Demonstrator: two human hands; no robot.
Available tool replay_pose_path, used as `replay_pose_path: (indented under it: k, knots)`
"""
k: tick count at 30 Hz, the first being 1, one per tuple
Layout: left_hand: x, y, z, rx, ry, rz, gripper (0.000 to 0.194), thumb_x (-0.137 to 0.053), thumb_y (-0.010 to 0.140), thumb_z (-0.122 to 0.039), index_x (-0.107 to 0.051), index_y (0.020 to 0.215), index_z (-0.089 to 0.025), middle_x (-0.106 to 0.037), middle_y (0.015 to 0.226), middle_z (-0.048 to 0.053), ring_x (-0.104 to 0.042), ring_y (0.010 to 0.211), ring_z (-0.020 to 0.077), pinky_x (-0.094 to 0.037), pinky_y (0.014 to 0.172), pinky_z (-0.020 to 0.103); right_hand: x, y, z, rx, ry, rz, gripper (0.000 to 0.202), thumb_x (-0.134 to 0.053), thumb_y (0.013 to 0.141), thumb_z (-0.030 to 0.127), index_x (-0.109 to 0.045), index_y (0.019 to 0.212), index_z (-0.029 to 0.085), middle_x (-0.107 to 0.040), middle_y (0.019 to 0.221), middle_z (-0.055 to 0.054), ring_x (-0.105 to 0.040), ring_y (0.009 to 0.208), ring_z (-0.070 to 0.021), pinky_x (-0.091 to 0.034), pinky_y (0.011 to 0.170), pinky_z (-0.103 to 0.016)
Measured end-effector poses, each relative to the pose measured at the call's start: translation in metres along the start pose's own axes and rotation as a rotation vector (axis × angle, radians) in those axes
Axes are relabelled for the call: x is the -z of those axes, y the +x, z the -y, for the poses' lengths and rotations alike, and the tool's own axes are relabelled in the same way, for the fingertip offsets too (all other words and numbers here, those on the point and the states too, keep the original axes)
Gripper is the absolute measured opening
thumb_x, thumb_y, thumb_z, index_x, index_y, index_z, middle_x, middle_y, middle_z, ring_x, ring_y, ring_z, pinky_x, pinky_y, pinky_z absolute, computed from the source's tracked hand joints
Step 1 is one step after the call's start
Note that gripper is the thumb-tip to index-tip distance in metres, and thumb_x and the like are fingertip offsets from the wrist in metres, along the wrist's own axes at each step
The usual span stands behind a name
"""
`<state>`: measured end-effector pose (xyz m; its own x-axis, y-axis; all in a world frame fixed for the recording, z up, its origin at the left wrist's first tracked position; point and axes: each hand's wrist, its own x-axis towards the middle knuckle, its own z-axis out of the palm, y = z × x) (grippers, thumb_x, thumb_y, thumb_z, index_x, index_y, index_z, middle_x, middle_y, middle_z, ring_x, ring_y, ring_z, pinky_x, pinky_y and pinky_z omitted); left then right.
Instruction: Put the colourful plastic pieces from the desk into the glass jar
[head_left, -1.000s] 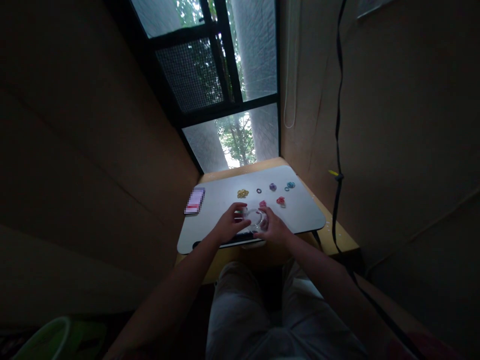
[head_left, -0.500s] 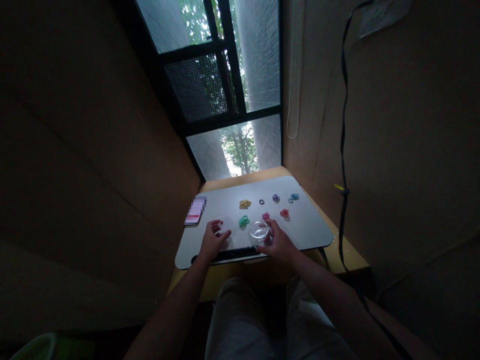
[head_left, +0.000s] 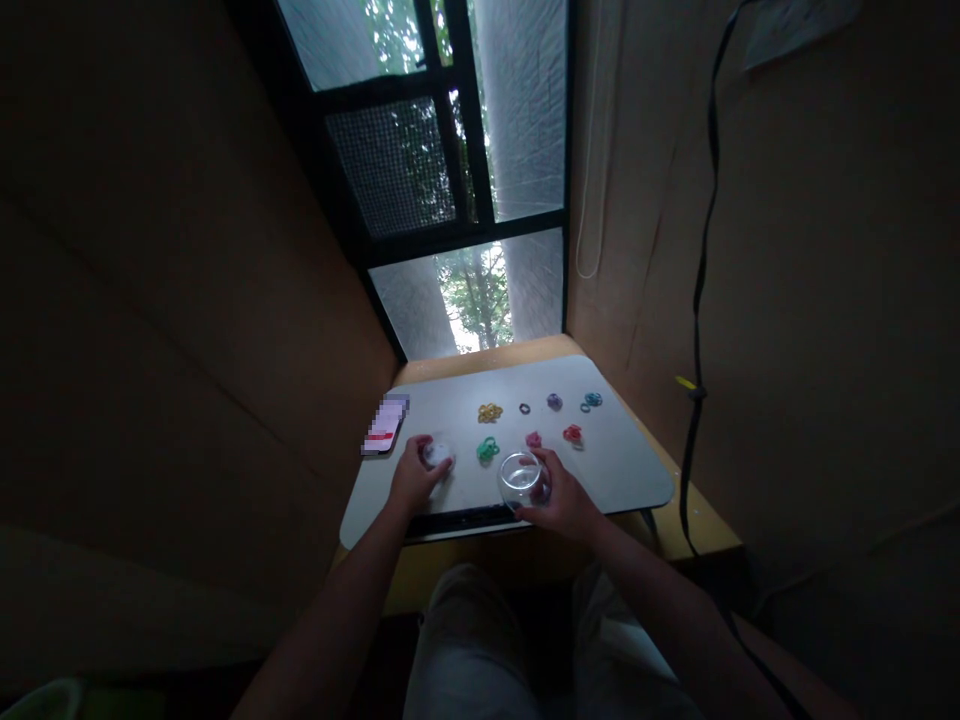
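My right hand (head_left: 561,496) wrapped round clear jar (head_left: 519,484), near front edge of white board (head_left: 634,485) | my left hand (head_left: 411,482) curled round clear disc (head_left: 437,455) | green bands (head_left: 487,450) between, slightly beyond | pink bands (head_left: 533,439), red bands (head_left: 573,433) past jar | yellow bands (head_left: 490,412) farther | window (head_left: 480,238) behind.

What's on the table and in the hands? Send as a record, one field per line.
left_hand: left hand, fingers around clear lid-like piece
right_hand: right hand, fingers on right side of clear round container
surface: white tabletop
far_row, left to right: gold cluster, dark ring, purple cluster, teal cluster
near_row, left to right: green cluster, pink cluster, red cluster
left_edge: phone, screen pixelated
beyond: window
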<state>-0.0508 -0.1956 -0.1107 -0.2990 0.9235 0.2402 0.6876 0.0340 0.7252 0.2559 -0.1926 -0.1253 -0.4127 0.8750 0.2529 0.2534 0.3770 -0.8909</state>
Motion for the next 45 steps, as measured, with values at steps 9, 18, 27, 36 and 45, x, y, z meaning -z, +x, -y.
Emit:
replay_pose_path:
  k: [9,18,27,36,45]
  knots:
    - [-0.004,0.007,-0.005,-0.049,0.222,-0.029,0.058,-0.071,0.071,-0.040,-0.050,0.120,-0.018,-0.063,0.115,0.013,-0.061,0.106,0.0259,-0.046,0.094,0.041,0.001,0.000,-0.001,-0.020,0.007,0.023,0.092,-0.086,0.056,0.035,-0.034,0.132,0.027,-0.060,0.120,-0.009,-0.061,0.075,-0.0160,-0.052,0.071,-0.032]
    - [-0.005,0.002,-0.012,-0.077,0.315,-0.059,0.055,-0.067,0.073,-0.044,-0.052,0.119,-0.019,-0.063,0.111,0.012,-0.059,0.104,0.0276,-0.045,0.091,0.040,0.001,-0.001,0.000,-0.017,-0.003,0.028,0.091,-0.086,0.058,0.039,-0.035,0.132,0.026,-0.061,0.120,-0.009,-0.060,0.072,-0.0148,-0.052,0.072,-0.033]
    - [-0.003,0.005,-0.014,-0.151,0.298,-0.042,0.054,-0.067,0.075,-0.043,-0.051,0.121,-0.019,-0.059,0.117,0.011,-0.056,0.110,0.0275,-0.043,0.097,0.043,0.004,-0.002,0.004,-0.045,-0.012,0.047,0.091,-0.086,0.057,0.039,-0.035,0.132,0.026,-0.063,0.112,-0.008,-0.061,0.073,-0.0165,-0.051,0.070,-0.032]
    - [-0.031,0.058,-0.055,-0.417,0.292,0.069,0.050,-0.064,0.080,-0.030,-0.052,0.128,-0.018,-0.056,0.125,0.012,-0.054,0.117,0.0262,-0.043,0.104,0.044,0.006,-0.002,0.011,-0.059,-0.030,0.060,0.090,-0.084,0.055,0.036,-0.037,0.131,0.023,-0.063,0.106,-0.005,-0.060,0.074,-0.0162,-0.049,0.069,-0.029]
    - [-0.061,0.115,-0.068,-0.710,0.504,0.496,0.043,-0.055,0.088,-0.029,-0.059,0.131,-0.026,-0.051,0.141,0.012,-0.052,0.123,0.0271,-0.040,0.105,0.043,0.007,0.000,0.013,-0.065,-0.013,0.077,0.094,-0.085,0.053,0.037,-0.037,0.132,0.022,-0.064,0.109,-0.007,-0.060,0.072,-0.0165,-0.049,0.068,-0.030]
